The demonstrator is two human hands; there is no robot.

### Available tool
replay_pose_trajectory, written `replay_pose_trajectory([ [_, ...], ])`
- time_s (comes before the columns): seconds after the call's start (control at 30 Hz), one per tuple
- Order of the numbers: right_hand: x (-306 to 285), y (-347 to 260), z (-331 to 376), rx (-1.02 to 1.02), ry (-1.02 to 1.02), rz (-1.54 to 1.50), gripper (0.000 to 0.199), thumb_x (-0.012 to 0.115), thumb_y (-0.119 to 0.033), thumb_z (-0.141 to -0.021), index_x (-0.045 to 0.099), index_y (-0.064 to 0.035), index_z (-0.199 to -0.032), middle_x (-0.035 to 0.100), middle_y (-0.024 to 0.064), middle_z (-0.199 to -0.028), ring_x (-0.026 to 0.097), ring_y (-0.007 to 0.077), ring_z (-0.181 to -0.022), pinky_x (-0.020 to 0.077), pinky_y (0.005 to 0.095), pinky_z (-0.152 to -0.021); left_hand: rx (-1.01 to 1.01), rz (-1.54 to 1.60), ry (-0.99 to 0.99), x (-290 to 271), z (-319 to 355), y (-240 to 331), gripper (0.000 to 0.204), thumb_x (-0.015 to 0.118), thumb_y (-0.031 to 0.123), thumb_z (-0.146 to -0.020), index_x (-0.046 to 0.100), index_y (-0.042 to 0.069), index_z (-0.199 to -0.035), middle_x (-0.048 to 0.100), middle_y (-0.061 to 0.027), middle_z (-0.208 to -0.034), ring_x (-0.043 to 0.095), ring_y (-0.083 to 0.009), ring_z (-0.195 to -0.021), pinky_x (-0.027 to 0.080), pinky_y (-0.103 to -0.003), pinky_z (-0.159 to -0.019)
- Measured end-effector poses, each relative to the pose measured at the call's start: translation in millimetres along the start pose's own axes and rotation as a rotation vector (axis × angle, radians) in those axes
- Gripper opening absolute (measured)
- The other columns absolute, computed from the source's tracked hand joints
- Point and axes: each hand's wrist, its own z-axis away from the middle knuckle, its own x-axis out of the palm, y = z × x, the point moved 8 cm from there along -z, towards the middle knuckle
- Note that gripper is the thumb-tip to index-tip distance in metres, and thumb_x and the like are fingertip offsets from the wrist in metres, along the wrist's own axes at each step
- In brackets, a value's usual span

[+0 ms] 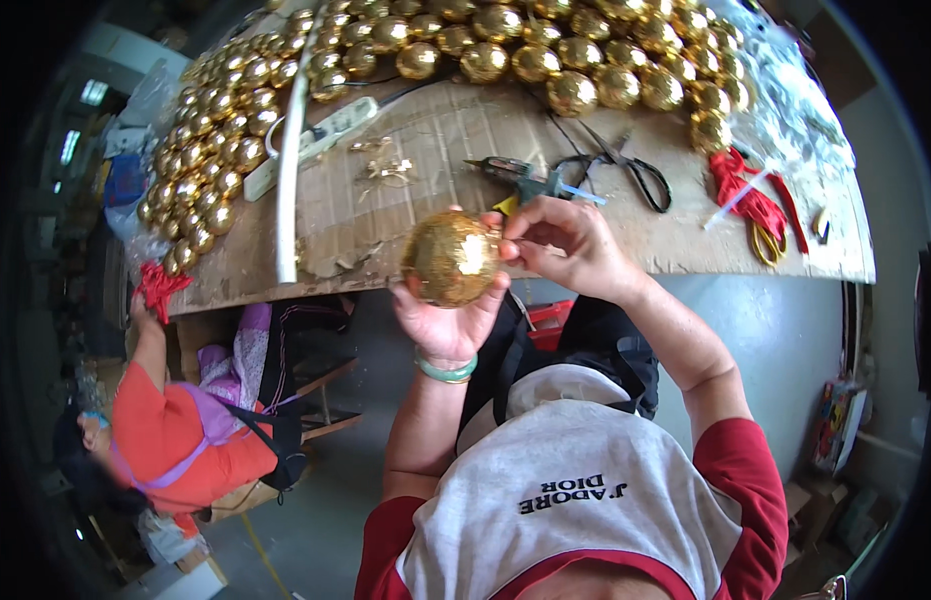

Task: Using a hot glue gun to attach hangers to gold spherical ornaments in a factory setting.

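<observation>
Cupping left hand (447, 325): curled round one shiny gold-foil ball (450, 262), at the near edge of the brown worktable (630, 240).
Pinching right hand (570, 248): thumb and finger closed beside the ball; contents too small to tell.
Worktable: dark-green glue gun (530, 183), black-handled scissors (640, 166), farther, massed gold balls (535, 62).

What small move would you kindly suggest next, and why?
Perhaps steady the gold ball slightly more firmly in the left hand: that hand alone cups it, while the right hand has its thumb and index finger close together at the ball's right side, where a slip could disturb their work. What lies between them is too small to tell.
</observation>
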Motion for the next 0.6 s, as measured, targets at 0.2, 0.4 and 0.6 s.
replay_pose_trajectory([
  [0.2, -19, 28, 10, 0.060, 0.079, -0.163, 0.012, 0.069, -0.001, -0.084, 0.062, -0.0011, -0.093, 0.065, 0.0032, -0.084, 0.062, 0.0081, -0.069, 0.0529, 0.0205, -0.060, -0.039, -0.032, 0.049, -13, 5, -11, 0.092, 0.076, 0.045, -0.075, 0.028, 0.006, -0.143, 0.033, -0.0237, -0.141, 0.046, -0.0436, -0.122, 0.051, -0.048, -0.095],
  [0.4, -22, 48, 9, 0.100, 0.038, -0.260, 0.011, 0.067, -0.001, -0.085, 0.060, -0.0008, -0.093, 0.065, 0.0041, -0.083, 0.061, 0.0083, -0.065, 0.0503, 0.0204, -0.056, -0.055, -0.123, 0.036, -11, 10, -13, 0.091, 0.072, 0.047, -0.078, 0.027, 0.005, -0.144, 0.035, -0.0229, -0.143, 0.047, -0.0393, -0.124, 0.050, -0.045, -0.096],
  [0.6, -19, 51, 13, 0.076, 0.093, -0.132, 0.014, 0.064, -0.005, -0.087, 0.057, -0.0005, -0.099, 0.063, 0.0014, -0.085, 0.060, 0.0069, -0.072, 0.0507, 0.0202, -0.062, -0.064, -0.144, 0.067, -18, 17, -16, 0.090, 0.070, 0.050, -0.079, 0.029, 0.003, -0.143, 0.039, -0.0225, -0.141, 0.048, -0.0357, -0.124, 0.050, -0.043, -0.094],
])
